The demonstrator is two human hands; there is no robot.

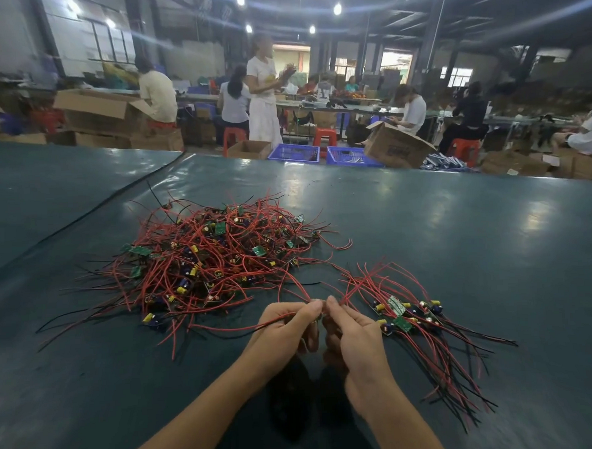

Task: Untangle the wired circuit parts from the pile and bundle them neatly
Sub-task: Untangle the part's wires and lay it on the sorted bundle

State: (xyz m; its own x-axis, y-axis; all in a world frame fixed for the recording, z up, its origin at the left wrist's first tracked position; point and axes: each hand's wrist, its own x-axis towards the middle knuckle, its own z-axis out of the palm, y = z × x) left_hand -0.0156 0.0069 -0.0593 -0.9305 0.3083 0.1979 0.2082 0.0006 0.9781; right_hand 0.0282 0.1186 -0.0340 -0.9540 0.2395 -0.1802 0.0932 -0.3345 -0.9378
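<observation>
A tangled pile [210,259] of small green circuit boards with red and black wires lies on the dark green table [460,236], left of centre. A smaller laid-out group of wired boards [416,317] lies to the right, its wires fanning toward me. My left hand [286,327] and my right hand [351,331] meet in front of the pile. Both pinch one wired part [321,307] between fingertips; its red and black wires trail left across my left hand and up toward the pile.
The table's far edge runs along blue crates [296,153] and cardboard boxes [397,147]. Several people sit or stand at benches behind. A seam [91,214] in the table cover runs diagonally at the left.
</observation>
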